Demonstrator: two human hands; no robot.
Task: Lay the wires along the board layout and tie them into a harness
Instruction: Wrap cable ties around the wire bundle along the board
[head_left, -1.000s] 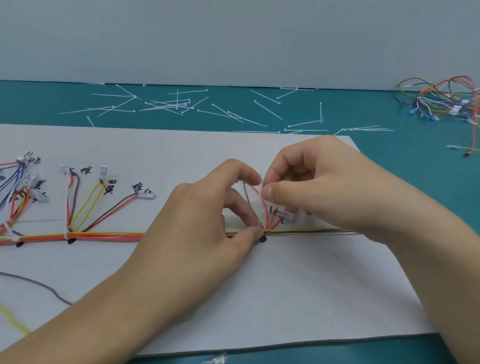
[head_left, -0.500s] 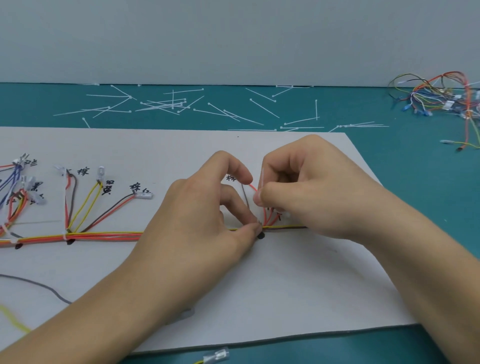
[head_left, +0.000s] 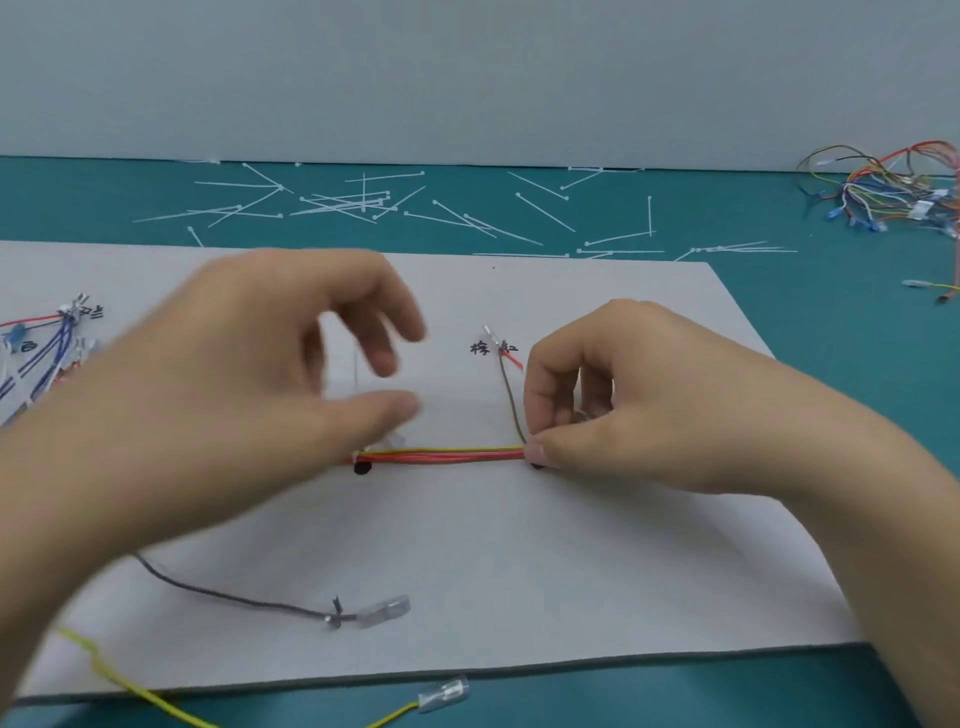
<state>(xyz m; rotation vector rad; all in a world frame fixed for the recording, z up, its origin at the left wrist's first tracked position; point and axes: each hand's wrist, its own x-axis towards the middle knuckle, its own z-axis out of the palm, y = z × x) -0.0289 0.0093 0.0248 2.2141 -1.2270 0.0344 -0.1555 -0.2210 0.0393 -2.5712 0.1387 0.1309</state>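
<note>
Right hand (head_left: 623, 410) pinches the wire bundle (head_left: 447, 456) at its right end, thumb and forefinger tips down on the board (head_left: 519, 545), other fingers curled. Left hand (head_left: 228, 379) is raised over the board to the left. It's motion-blurred, fingers loosely spread, nothing in it.

The bundle is red/orange with one yellow strand and lies flat and straight. Its left end sits at a black mark (head_left: 362, 467). A brown wire (head_left: 511, 405) branches up from the pinch to a terminal next to the handwritten labels (head_left: 480, 348). More branched wires (head_left: 47, 358) at the board's left edge.

Nearer me, a loose dark wire (head_left: 234, 597) with a clear terminal lies on the board. A yellow wire (head_left: 130, 686) crosses its front edge onto the teal bench (head_left: 831, 322). White cable ties (head_left: 353, 202) are scattered along the back of the bench, and there's a tangled wire pile (head_left: 893, 192) far right.
</note>
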